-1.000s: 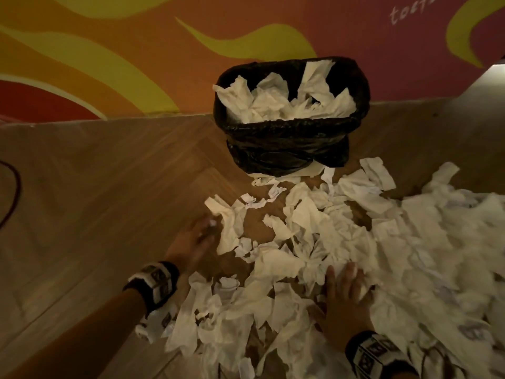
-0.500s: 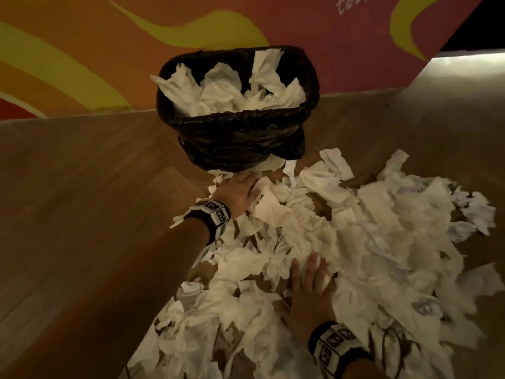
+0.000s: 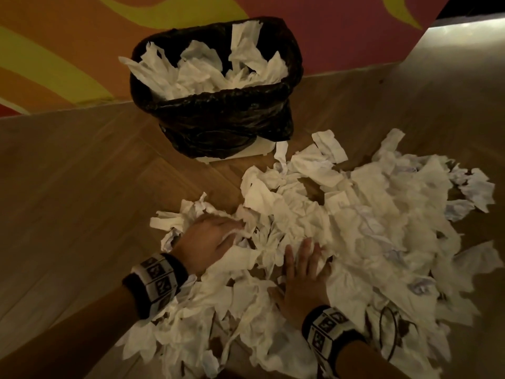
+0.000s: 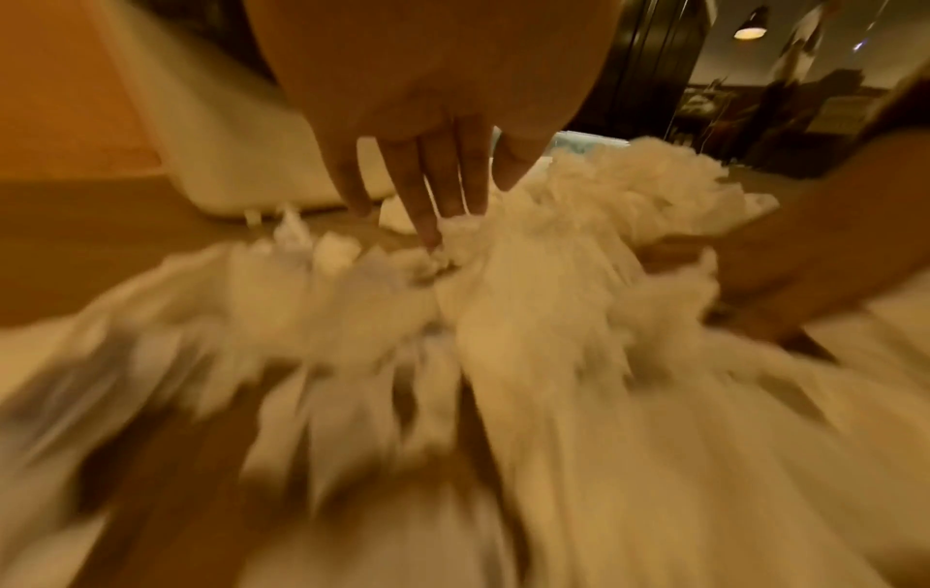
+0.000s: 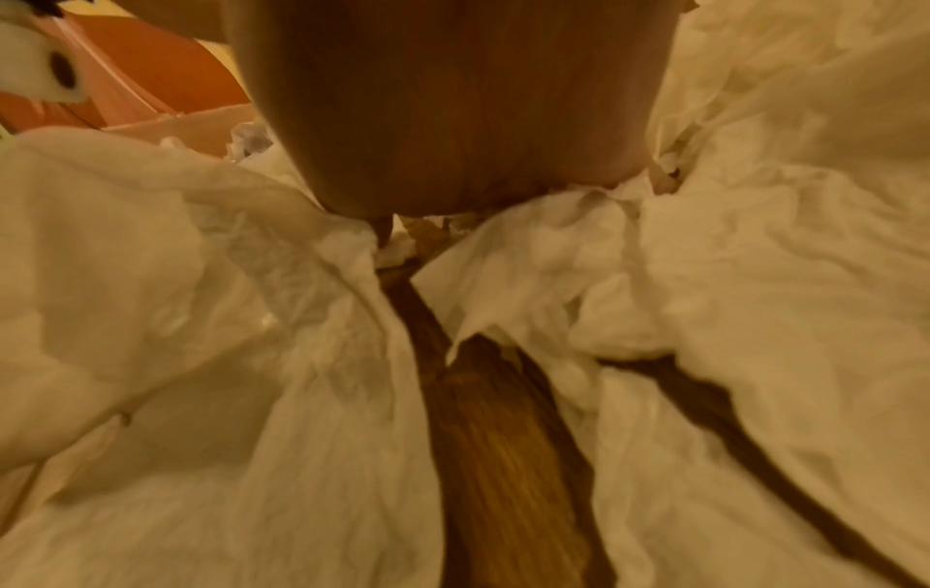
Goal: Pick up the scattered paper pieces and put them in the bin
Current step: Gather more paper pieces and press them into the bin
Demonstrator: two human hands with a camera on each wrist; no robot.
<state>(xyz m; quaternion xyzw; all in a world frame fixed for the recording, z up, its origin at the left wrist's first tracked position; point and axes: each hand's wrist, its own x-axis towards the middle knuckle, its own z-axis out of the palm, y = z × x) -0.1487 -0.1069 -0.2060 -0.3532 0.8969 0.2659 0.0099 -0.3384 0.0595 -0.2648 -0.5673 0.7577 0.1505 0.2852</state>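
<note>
paper (image 3: 355, 228) lies in a big loose heap on the wood floor (image 3: 82, 201), just in front & to the right of the bin (image 3: 218, 124), some scraps nearly touching its base. bin's black liner is already near full, sheets poking above the rim.

left hand (image 3: 207, 242) is on the heap's left edge, fingers (image 4: 428, 207) straight & spread, tips touching crumpled bits, not clasping anything. left wrist view is blurred so no finer detail. right hand (image 3: 303, 280) lies flat on the middle of the heap, fingers extended, palm pressing down, gripping nothing.

step looks like raking a bundle together btwn both hands. to do it well: sweep left hand inward toward the right, keep palms low on the floor so thin sheets don't slip under, squeeze the wad tight before lifting. take a modest load, since a full bin prob won't hold a loose armful; press the paper already inside down first or the new lot spills over. a thin dark loop (image 3: 390, 332) sits among the scraps near the right wrist, can't tell what it is, so keep it out of the grab.
</note>
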